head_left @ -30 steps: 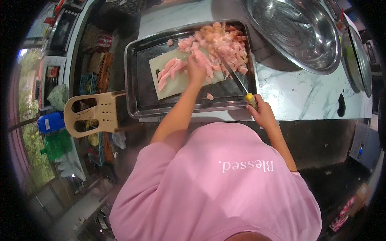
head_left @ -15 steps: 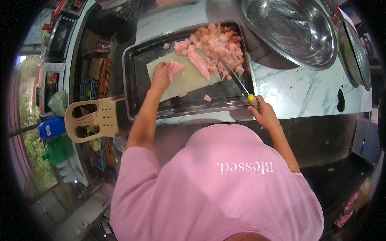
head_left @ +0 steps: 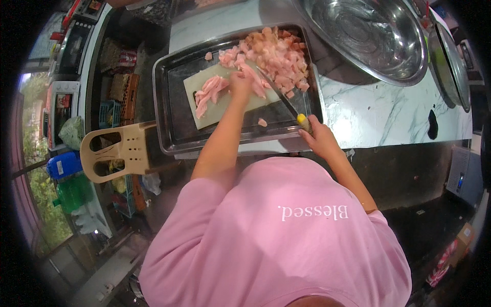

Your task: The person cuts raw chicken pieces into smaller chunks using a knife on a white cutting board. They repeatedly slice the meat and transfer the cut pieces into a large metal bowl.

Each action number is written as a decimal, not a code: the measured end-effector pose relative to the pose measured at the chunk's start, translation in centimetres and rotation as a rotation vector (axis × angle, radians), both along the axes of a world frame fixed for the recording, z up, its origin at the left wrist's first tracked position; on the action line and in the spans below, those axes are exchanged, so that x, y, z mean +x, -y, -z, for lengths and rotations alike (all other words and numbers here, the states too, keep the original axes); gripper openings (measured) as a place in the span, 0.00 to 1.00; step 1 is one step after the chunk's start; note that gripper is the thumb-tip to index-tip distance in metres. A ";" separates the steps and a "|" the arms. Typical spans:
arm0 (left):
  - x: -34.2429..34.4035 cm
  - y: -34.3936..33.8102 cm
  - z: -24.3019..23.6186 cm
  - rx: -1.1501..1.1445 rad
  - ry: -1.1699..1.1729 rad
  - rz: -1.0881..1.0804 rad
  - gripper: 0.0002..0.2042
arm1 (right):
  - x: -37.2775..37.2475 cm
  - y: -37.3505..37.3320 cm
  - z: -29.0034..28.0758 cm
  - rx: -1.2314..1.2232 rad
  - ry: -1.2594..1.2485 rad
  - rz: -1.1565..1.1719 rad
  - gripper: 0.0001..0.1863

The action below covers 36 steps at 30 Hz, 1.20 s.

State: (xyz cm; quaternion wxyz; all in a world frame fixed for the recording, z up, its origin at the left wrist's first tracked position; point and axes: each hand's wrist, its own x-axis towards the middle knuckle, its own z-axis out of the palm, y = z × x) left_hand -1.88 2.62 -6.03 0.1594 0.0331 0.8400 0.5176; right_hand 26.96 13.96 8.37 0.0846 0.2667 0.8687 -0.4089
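Observation:
My right hand (head_left: 321, 138) grips the yellow-ended handle of a knife (head_left: 287, 104). Its blade points up and left, lying along the right side of a strip of raw chicken (head_left: 257, 84). On the strip's left side my left hand (head_left: 241, 85) is closed with its fingers at the meat; the fingertips are partly hidden. Under both is a pale cutting board (head_left: 211, 116), set at a slant in a dark rectangular tray (head_left: 176, 145). Another piece of raw chicken (head_left: 211, 91) lies on the board's left part. Diced chicken (head_left: 279, 53) is heaped in the tray's far right corner.
A large steel basin (head_left: 417, 71) stands on the marble-patterned table (head_left: 353, 120) right of the tray. Beyond it a round metal lid or pan (head_left: 450, 71) leans. A beige plastic chair (head_left: 134, 148) is left of the tray's near corner. One loose chicken cube (head_left: 262, 122) lies near the tray's front.
My left hand has moved right, from the left chicken piece to the middle strip, leaving that piece spread on the board. The knife has shifted left, from the diced heap to beside the strip.

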 end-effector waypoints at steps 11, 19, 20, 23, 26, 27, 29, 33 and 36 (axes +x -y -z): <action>1.1 4.1 -0.8 0.027 -0.126 0.016 0.14 | -4.0 2.2 -0.7 0.159 0.060 -0.191 0.18; 1.8 2.8 -4.3 -0.310 -0.083 0.181 0.14 | -6.1 -0.2 -2.0 0.300 0.160 -0.353 0.17; 2.0 2.8 -4.3 -0.269 -0.138 0.152 0.14 | -6.6 -0.6 -2.4 0.317 0.155 -0.367 0.17; 2.2 2.9 -2.6 -0.072 -0.195 0.016 0.13 | -8.0 -1.4 -3.9 0.327 0.179 -0.416 0.18; 1.8 3.1 -1.0 0.131 -0.085 -0.118 0.14 | -7.1 -1.8 -2.3 0.265 0.186 -0.454 0.18; 1.8 3.1 -1.0 0.110 -0.078 -0.099 0.14 | -6.8 -1.8 -1.7 0.253 0.202 -0.449 0.17; 2.0 3.3 -1.0 0.066 -0.113 -0.059 0.15 | -6.4 -1.8 -0.7 0.232 0.233 -0.442 0.17; 2.9 2.8 -2.2 0.030 -0.136 0.028 0.16 | -8.6 -0.9 2.6 0.219 0.133 -0.404 0.17; 3.0 2.6 -2.0 0.129 -0.042 -0.033 0.15 | -11.8 0.6 4.5 0.197 0.090 -0.373 0.18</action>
